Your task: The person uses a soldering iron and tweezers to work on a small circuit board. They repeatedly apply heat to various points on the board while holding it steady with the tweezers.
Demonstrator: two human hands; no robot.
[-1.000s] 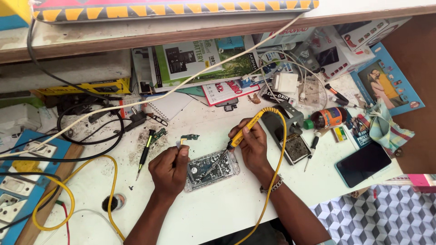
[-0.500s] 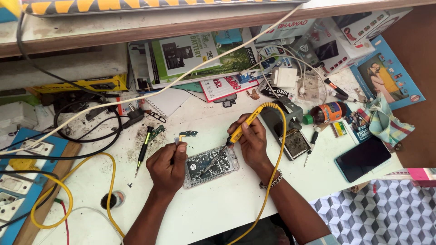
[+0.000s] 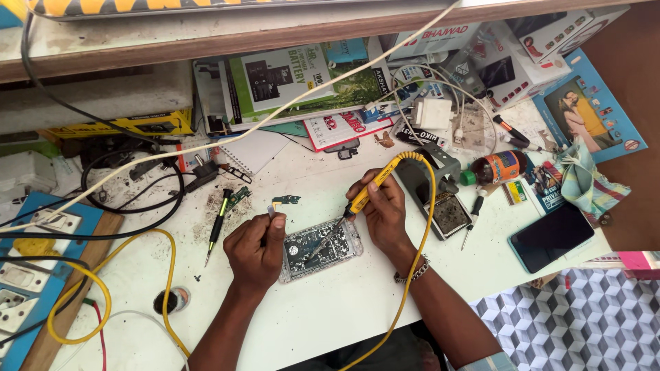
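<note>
Phone board [image 3: 320, 247] sits as before, right hand [image 3: 385, 209] keeping its grip on the soldering iron [image 3: 364, 196], left hand [image 3: 256, 247] still pinching tweezers [image 3: 269, 214].

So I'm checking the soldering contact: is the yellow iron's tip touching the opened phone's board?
Touching, as far as the head view shows: the soldering iron in the right hand has its tip down on the opened phone, no gap visible.

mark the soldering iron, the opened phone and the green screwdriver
soldering iron [image 3: 366, 194], head view, on its yellow handle above the right hand's fingers
opened phone [image 3: 323, 247], head view, on the bare board inside
green screwdriver [image 3: 220, 220], head view, on the dark handle
</note>
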